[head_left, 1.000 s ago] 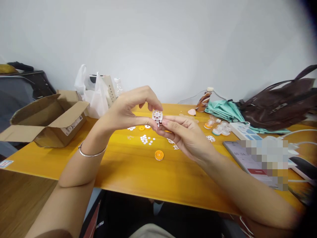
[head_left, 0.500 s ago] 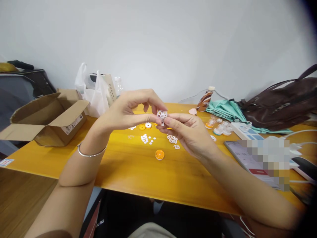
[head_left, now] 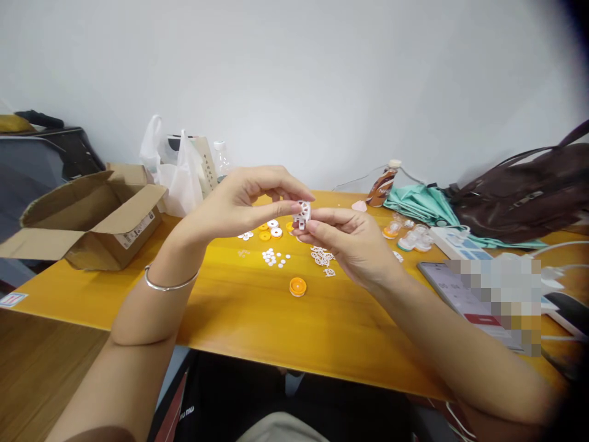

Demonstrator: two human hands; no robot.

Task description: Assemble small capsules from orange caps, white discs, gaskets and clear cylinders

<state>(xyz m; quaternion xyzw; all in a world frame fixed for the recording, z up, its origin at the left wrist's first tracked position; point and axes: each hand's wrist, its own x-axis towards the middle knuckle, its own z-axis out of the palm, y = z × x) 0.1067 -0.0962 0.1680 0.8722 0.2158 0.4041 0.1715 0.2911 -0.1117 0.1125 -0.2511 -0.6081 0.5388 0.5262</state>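
Observation:
Above the table, both hands meet at a small white plastic piece with a spoked wheel (head_left: 302,212). My left hand (head_left: 248,199) pinches its upper part between thumb and fingers, and my right hand (head_left: 352,242) grips its lower right side. Fingertips hide part of the piece. Below it on the table lies an orange round case (head_left: 297,286) with a pale rim. Small white discs (head_left: 274,258) are scattered to the left of it. A pile of white openwork pieces (head_left: 321,256) rests near my right hand, and orange and white rings (head_left: 270,231) sit behind the discs.
An open cardboard box (head_left: 92,218) and a white plastic bag (head_left: 177,178) stand at the left. To the right are a phone (head_left: 455,294), clear domed pieces (head_left: 415,238), a brown bottle (head_left: 383,184), green cloth (head_left: 409,204) and a dark bag (head_left: 519,193).
My left thumb has moved up onto the wheel's face, and the white piece has turned slightly between the fingers. The things on the table have stayed put.

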